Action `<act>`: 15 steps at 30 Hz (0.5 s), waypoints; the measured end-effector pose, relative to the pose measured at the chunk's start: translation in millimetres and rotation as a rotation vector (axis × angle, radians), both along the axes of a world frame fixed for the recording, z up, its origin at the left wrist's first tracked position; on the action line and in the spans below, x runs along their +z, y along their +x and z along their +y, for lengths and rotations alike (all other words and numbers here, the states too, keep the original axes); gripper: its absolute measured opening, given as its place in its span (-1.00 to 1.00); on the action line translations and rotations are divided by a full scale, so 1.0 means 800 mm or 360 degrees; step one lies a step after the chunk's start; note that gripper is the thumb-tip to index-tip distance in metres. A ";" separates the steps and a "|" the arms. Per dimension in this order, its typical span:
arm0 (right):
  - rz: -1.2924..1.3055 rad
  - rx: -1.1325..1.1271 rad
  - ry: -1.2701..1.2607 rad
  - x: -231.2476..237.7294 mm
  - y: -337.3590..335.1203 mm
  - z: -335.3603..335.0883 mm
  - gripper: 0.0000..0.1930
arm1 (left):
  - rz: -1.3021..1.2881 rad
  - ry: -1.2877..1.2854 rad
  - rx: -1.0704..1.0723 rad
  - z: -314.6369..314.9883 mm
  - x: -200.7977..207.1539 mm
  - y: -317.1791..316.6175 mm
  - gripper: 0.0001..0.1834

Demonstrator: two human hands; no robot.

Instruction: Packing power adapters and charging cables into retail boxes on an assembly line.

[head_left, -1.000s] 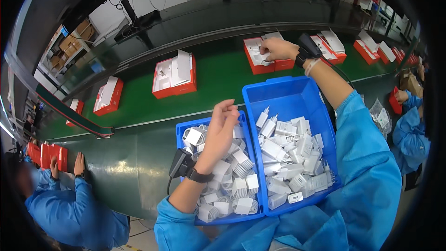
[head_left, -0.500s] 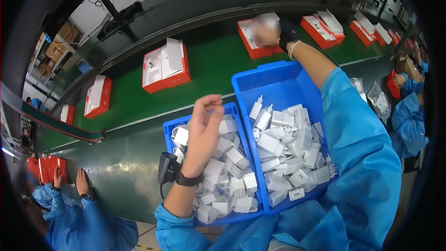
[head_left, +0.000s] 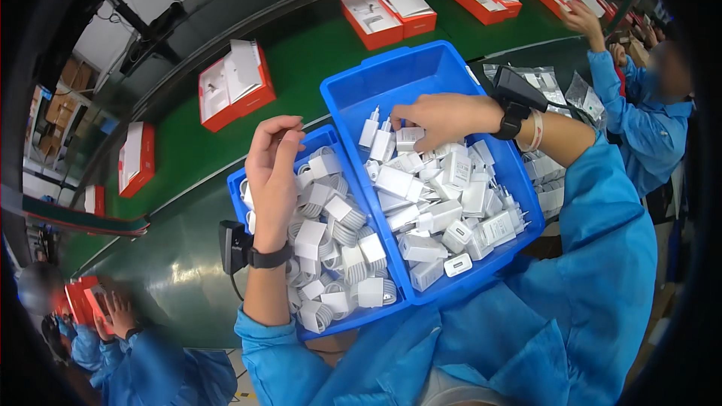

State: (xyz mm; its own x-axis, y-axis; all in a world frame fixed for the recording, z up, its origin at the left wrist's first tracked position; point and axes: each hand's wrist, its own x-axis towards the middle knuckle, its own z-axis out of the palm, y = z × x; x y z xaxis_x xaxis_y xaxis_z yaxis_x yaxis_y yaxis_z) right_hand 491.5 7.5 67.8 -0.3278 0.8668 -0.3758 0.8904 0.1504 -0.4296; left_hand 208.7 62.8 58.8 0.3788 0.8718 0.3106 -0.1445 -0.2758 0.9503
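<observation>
My right hand (head_left: 444,119) is over the blue bin of white chargers (head_left: 402,60), its bent fingers and thumb around a white charger (head_left: 408,137) on top of the heap. Two chargers with prongs up (head_left: 376,131) lie just left of my fingertips. My left hand (head_left: 272,173) hovers over the other blue bin (head_left: 323,135), which holds coiled white cables (head_left: 350,214) in paper bands. Its fingers are loosely curled, and nothing shows between them and the thumb. Both wrists carry black straps with small dark devices.
Open red boxes with white inserts (head_left: 238,84) stand in a row on the green belt (head_left: 301,75) beyond the bins. At right, a co-worker's hand (head_left: 585,21) is at a far box; clear bags (head_left: 541,86) lie nearby. Another worker handles red boxes (head_left: 89,297) at left.
My right hand has left the red box on the belt and come back to the chargers. My left hand stays over the cables. The view has shifted; the right co-worker now reaches toward a box.
</observation>
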 end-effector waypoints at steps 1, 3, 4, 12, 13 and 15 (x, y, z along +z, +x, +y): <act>-0.0005 0.0033 0.0014 -0.001 -0.008 -0.007 -0.48 | 0.0001 0.0003 -0.0001 -0.002 -0.002 -0.004 -0.82; -0.0095 -0.0015 0.0174 0.003 -0.009 -0.009 -0.43 | -0.0005 0.0032 -0.0023 0.000 -0.004 -0.012 -0.83; -0.0072 0.0024 0.0296 0.013 -0.008 -0.012 -0.44 | -0.0010 0.0059 -0.0036 -0.002 -0.001 -0.014 -0.84; 0.0099 0.0076 0.1050 0.222 0.023 0.012 -0.57 | 0.0918 0.1005 -0.0174 0.016 0.025 -0.069 -0.72; -0.0078 -0.0037 0.1099 0.237 -0.002 0.032 -0.54 | 0.1058 0.0948 -0.0171 0.010 0.018 -0.085 -0.72; -0.0161 0.0167 0.1222 0.262 -0.041 0.088 -0.46 | 0.1153 0.0851 -0.0212 0.011 -0.005 -0.112 -0.77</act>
